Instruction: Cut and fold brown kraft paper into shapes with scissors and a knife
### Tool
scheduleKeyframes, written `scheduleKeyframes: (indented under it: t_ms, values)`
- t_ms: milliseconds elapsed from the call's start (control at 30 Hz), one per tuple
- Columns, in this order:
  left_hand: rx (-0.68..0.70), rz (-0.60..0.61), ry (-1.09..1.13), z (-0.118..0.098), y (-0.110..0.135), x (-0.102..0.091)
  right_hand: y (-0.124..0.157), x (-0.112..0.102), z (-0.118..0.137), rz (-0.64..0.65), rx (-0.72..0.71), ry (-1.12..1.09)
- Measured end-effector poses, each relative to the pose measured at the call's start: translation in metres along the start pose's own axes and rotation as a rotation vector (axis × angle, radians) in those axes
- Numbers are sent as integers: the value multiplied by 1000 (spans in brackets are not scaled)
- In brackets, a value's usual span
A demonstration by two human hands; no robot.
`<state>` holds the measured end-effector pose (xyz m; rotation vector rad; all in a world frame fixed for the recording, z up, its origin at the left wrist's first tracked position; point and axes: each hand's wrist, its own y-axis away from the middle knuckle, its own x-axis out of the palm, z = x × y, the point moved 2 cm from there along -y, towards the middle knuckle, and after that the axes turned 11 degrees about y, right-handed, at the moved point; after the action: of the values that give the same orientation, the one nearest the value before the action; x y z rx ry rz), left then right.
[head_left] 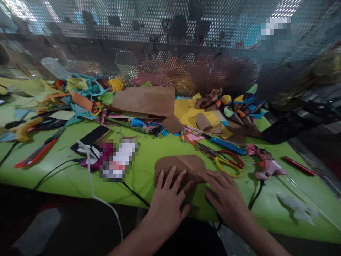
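Observation:
A piece of brown paper point(183, 163) with rounded corners and a crease lies on the green tabletop in front of me. My left hand point(170, 193) rests on its near left part, fingers spread flat over it. At the paper's right end is my right hand point(226, 192), its fingers stretched out over the tip and its thumb apart below them. The underside of the paper is hidden. Scissors point(222, 156) with red and yellow handles lie just beyond my right hand, blades parted. A blue-handled tool point(227, 145) lies behind them.
A pink glue gun point(269, 167) with a black cord and a red pen point(299, 166) lie right. A red cutter knife point(39, 149), a phone point(90, 138) and a white cable point(93, 185) lie left. Coloured paper scraps pile up against a perforated metal screen point(149, 46).

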<state>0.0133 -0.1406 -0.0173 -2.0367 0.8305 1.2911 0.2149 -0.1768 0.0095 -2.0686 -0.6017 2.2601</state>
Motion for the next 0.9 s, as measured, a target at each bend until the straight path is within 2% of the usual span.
scheduleKeyframes:
  t_ms: [100,233,500,733,900]
  values:
    - [-1,-1,-3,0,0,0,8,0,15,114,-129,-6]
    - [-5,17,-8,-1,-1,-2,17,2,16,170,-126,44]
    - [21,14,-74,8,5,-11,24,3,8,167,-106,69]
    - [75,-113,-212,34,27,-15,28,0,8,153,-45,32]
    - [124,-180,-283,40,28,-11,31,-6,-2,140,-30,54]
